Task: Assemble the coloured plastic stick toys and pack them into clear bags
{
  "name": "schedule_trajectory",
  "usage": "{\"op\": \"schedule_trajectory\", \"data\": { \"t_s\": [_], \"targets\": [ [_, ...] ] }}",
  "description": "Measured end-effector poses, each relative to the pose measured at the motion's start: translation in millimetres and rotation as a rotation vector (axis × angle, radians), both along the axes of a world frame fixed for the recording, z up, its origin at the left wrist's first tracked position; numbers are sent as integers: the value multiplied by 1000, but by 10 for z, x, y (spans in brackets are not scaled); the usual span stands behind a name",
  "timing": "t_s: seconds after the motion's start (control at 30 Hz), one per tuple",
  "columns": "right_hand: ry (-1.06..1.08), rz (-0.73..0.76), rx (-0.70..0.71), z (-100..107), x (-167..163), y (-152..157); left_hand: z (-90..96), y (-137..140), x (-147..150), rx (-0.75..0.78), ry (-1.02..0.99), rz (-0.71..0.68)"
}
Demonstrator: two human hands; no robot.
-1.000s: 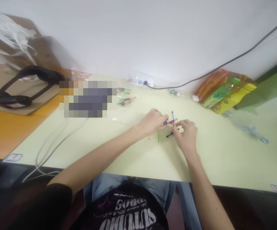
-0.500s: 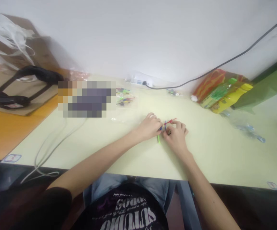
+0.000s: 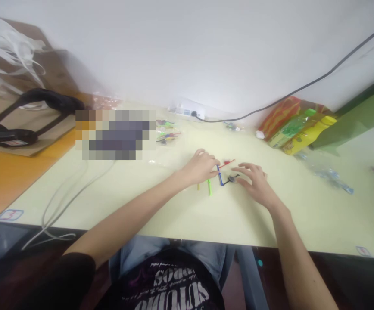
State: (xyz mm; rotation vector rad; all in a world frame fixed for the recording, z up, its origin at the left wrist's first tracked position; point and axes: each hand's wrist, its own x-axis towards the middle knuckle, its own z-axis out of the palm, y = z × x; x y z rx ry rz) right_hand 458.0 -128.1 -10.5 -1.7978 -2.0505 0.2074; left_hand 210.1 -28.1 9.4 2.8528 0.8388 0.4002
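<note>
My left hand (image 3: 204, 165) is closed, its fingertips at the upper end of a thin blue plastic stick (image 3: 220, 177). From the stick's lower end runs a dark piece with a round grey part (image 3: 232, 179). My right hand (image 3: 255, 183) is open just right of that part, its fingers apart and holding nothing. Behind the blue stick lies a thin red piece (image 3: 227, 162). A bright green stick (image 3: 210, 187) lies in front of my left hand, and a short yellow piece (image 3: 198, 187) shows partly beneath it.
Bagged colourful small parts (image 3: 167, 133) lie toward the back. At the right are a green-labelled bottle (image 3: 292, 128), a yellow bottle (image 3: 310, 135) and clear plastic wrappers (image 3: 332, 175). A black headset-like frame (image 3: 38, 114) rests on cardboard at left; a white cable (image 3: 57, 202) hangs over the front edge.
My right hand has let go and drawn back to the right, its fingers spreading. The blue stick and dark round piece now show between my hands. My left hand has barely moved.
</note>
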Motion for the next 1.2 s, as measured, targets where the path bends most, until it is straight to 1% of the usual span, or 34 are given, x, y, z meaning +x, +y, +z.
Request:
{"op": "schedule_trajectory", "data": {
  "t_s": [0.1,0.2,0.27,0.33,0.4,0.47,0.5,0.57,0.67,0.73,0.8,0.9,0.97,1.07,1.13,1.2],
  "targets": [
    [-7,35,-52,-120,-12,-28,46,-10,36,-18,-69,6],
    [113,87,-95,-179,52,-69,75,0,39,-33,-140,-22],
    [237,66,-134,-164,121,-134,98,22,26,-43,-182,-58],
    [419,-6,-161,-116,146,-220,129,39,22,-67,-231,-112],
    [705,-59,-153,-52,83,-297,167,31,42,-97,-285,-195],
    [1048,-55,-122,16,-70,-335,205,-13,91,-122,-325,-301],
    [1181,-32,-141,49,-167,-337,223,-46,121,-130,-337,-350],
    [1337,-7,-172,109,-363,-319,257,-116,180,-142,-354,-408],
    [1417,-1,-194,177,-571,-286,301,-191,231,-133,-369,-401],
    [1395,-31,-209,209,-628,-290,322,-213,237,-82,-352,-354],
    [1346,-82,-196,243,-628,-317,328,-226,237,0,-303,-288],
    [1183,-130,-143,337,-548,-389,318,-259,250,104,-214,-198],
    [1015,-121,-143,434,-468,-449,309,-290,270,130,-169,-172],
    [702,-98,-167,565,-361,-535,302,-324,307,127,-112,-188],
    [443,-70,-134,581,-319,-570,298,-332,334,114,-79,-221],
    [197,-26,-48,523,-289,-579,292,-334,364,99,-51,-248]
  ]
}}
